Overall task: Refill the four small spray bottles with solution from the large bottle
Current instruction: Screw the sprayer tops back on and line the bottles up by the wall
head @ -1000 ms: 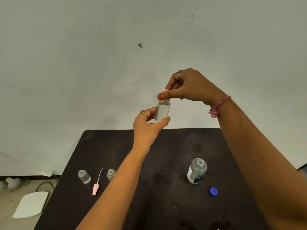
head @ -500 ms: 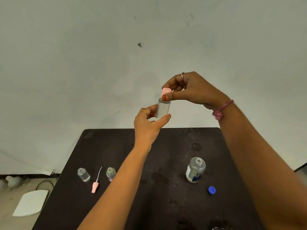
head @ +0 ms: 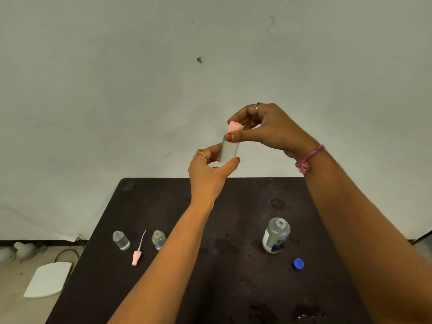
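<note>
My left hand [head: 207, 174] grips a small clear spray bottle [head: 229, 152], held up above the far edge of the dark table [head: 233, 288]. My right hand [head: 268, 127] pinches the pink spray cap [head: 234, 126] sitting on that bottle's neck. On the table's left stand two small clear bottles without caps, one [head: 121, 240] farther left and one [head: 158, 240] partly hidden by my left forearm. Between them lies a loose pink spray cap with its white tube [head: 138, 253]. The large bottle [head: 275, 235] stands uncapped at the right, its blue cap [head: 298, 263] lying beside it.
Wet patches mark the table's middle and its near right part [head: 306, 314]. A pale wall rises right behind the table. On the floor to the left lie a white board [head: 48, 279], a dark cable [head: 67, 252] and some pale objects [head: 16, 252].
The pink cap has come into view between my right fingers on top of the small bottle. My right hand has turned slightly at the cap. The left hand holds the bottle in about the same place.
</note>
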`<state>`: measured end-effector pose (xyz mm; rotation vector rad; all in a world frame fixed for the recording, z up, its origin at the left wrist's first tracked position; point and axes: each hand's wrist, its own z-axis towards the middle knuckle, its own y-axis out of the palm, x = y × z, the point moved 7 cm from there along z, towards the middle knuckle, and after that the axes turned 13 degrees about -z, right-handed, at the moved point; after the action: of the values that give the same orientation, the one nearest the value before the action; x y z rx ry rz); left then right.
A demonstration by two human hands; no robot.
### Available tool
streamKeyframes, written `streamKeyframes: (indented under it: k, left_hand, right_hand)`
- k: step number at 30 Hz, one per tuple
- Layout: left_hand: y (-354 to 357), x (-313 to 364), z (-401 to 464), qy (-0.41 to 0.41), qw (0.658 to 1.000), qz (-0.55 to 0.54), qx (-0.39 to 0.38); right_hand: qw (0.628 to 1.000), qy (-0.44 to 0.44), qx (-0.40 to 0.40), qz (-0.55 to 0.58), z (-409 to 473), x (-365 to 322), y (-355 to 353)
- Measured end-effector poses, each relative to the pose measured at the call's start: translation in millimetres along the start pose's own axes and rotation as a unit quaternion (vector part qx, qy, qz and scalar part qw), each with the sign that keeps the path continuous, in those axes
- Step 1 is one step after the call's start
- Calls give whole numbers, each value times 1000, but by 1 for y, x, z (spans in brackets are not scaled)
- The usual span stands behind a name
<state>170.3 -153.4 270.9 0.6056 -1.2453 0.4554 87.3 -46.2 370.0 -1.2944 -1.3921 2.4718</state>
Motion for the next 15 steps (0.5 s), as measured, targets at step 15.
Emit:
streamKeyframes:
  k: [15]
  left_hand:
    - [0,-3,-7,1,1000,-9,13]
  right_hand:
    - [991,44,44,116,-11,13,13]
